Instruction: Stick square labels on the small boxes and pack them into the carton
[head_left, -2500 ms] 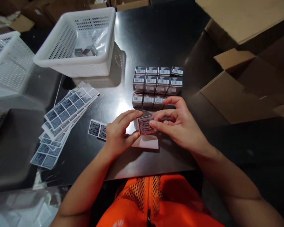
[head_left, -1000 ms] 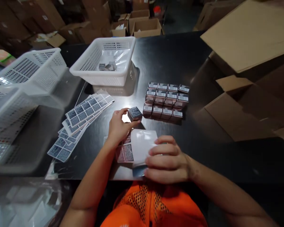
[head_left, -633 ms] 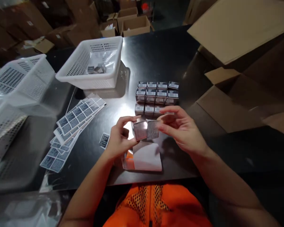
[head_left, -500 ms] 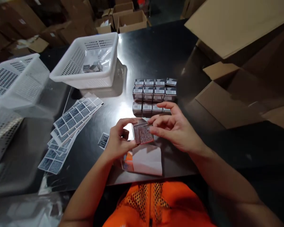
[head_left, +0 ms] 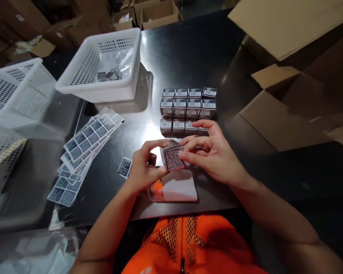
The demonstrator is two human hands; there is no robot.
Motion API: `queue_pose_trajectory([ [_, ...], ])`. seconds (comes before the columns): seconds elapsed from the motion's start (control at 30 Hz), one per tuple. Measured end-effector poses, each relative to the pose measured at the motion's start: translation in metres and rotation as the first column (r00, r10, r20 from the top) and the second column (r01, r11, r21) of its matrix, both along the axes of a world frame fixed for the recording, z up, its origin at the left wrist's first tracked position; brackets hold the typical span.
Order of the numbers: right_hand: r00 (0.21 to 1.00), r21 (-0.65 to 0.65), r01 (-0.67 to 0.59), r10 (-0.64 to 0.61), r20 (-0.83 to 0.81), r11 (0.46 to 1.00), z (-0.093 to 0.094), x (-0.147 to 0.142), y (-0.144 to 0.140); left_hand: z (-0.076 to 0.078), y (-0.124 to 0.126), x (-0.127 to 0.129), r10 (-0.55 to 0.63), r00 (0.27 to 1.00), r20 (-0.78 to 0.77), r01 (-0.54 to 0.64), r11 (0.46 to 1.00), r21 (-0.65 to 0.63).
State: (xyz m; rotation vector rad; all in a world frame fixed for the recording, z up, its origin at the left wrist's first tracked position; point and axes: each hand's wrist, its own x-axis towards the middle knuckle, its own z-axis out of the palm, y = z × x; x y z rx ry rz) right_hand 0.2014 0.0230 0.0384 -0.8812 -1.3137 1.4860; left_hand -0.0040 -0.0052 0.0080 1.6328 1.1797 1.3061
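My left hand [head_left: 145, 164] grips a small silvery box [head_left: 175, 159] from the left, thumb below and fingers on top. A label with fine print covers the side facing me. At the box's right edge, my right hand [head_left: 210, 151] pinches with thumb and index finger; the other fingers are loosely bent. Under the box lies a white sheet [head_left: 179, 187], orange-tinted at its left end. Just beyond my hands stand similar boxes [head_left: 180, 108] in three rows, barcodes showing; the right hand hides part of the nearest row. A dark label piece [head_left: 124, 167] lies by my left wrist.
Fanned label sheets [head_left: 85, 140] lie at left on the metal table [head_left: 194, 49]. A white basket [head_left: 125, 91] behind them holds a few small boxes and plastic film. Another white basket [head_left: 23, 91] is farther left. Open cardboard cartons [head_left: 274, 118] stand at right.
The box has turned slightly, so its labelled side faces me more squarely. Both hands keep nearly the same hold. The whole view has shifted a little.
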Motion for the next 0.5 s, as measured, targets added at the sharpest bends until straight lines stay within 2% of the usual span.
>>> queue_pose_trajectory([
  [0.13,1.000,-0.005,0.014,-0.014,-0.008,1.000,-0.0018,-0.0010,0.0005,0.0015,-0.0001,0.0009,0.011,1.000,-0.015,-0.012,0.999,-0.041],
  [0.37,0.999,0.048,0.022,-0.023,0.027,0.999,-0.0029,-0.0012,0.0005,0.0002,-0.0011,0.0003,-0.005,1.000,-0.008,0.005,1.000,0.006],
  [0.5,0.998,0.015,0.059,-0.060,0.025,0.998,-0.0018,-0.0059,-0.0039,0.0009,-0.0017,0.0011,0.007,0.999,-0.032,-0.007,1.000,-0.004],
])
